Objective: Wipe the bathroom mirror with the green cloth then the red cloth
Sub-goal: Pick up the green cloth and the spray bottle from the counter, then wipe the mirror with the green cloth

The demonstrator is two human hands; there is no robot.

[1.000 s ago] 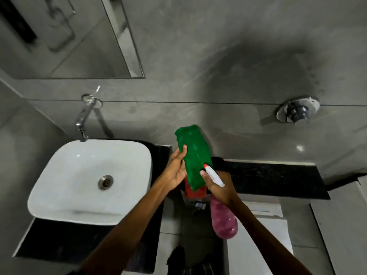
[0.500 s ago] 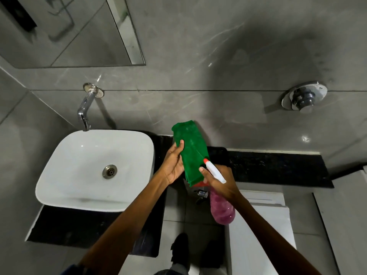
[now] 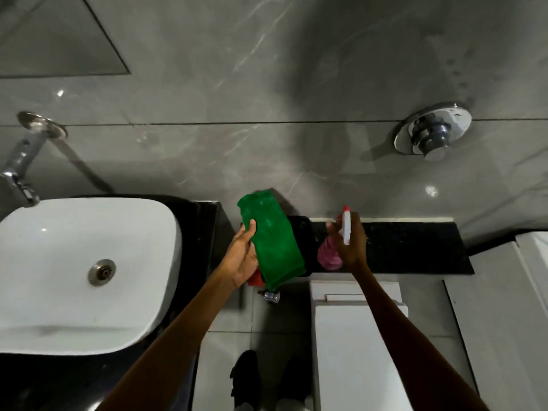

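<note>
My left hand has the green cloth draped upright across its palm, thumb pressed over the near edge, fingers curled behind it — a firm grasp. Tucked under that same hand, a sliver of the red cloth peeks out below the green one, so both cloths ride on the left side. My right hand is wrapped around the spray bottle, pink body low, white trigger head with its red nozzle tip pointing up, over the black ledge behind the toilet tank. The bottle stands apart from the cloth, to its right.

Where's the mirror? Up in the top left corner, above the white basin and the wall tap, well away from both hands. Nothing touches the glass yet, so I judge this as the preparation stage: cloth ready, wiping not begun.

Next, as I read it, the bottle wants parking on that ledge so my right hand comes free. Then I need to turn left and lift the green cloth to the glass, keeping the red one pinned back so it doesn't drag along. The basin juts out underneath, so I'll have to reach over it.
</note>
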